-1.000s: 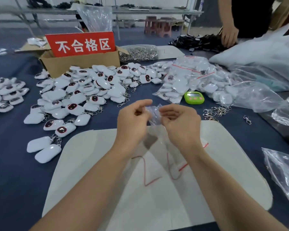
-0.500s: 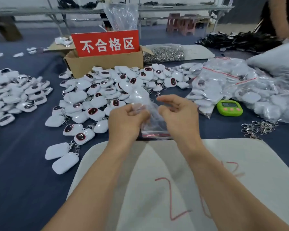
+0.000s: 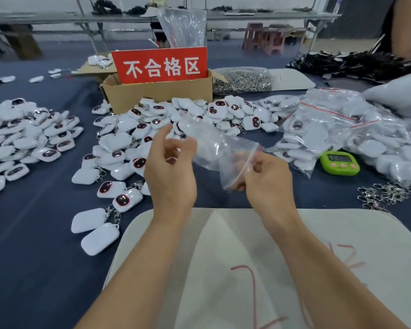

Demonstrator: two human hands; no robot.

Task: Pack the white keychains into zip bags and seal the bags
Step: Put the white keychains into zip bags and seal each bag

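Observation:
A clear zip bag (image 3: 214, 148) with a red seal line hangs in the air above the table's middle. My right hand (image 3: 265, 179) pinches its red-striped mouth. My left hand (image 3: 170, 167) is just left of the bag with loosely curled fingers, touching or nearly touching its side and holding nothing. White keychains (image 3: 133, 148) with dark red-rimmed screens lie in a big loose heap beyond and left of my hands. A second heap of keychains (image 3: 26, 136) lies at the far left. Whether the bag holds anything I cannot tell.
A white mat (image 3: 235, 269) with red marks lies under my forearms. Behind the heap stands a cardboard box (image 3: 157, 96) with a red sign. Filled clear bags (image 3: 342, 129), a green timer (image 3: 339, 161) and loose metal clasps (image 3: 382, 195) lie on the right. A person stands at the far right.
The bag has swung out to the right and now hangs from my right hand alone. My left hand has let go of it and moved apart. The view shifted slightly.

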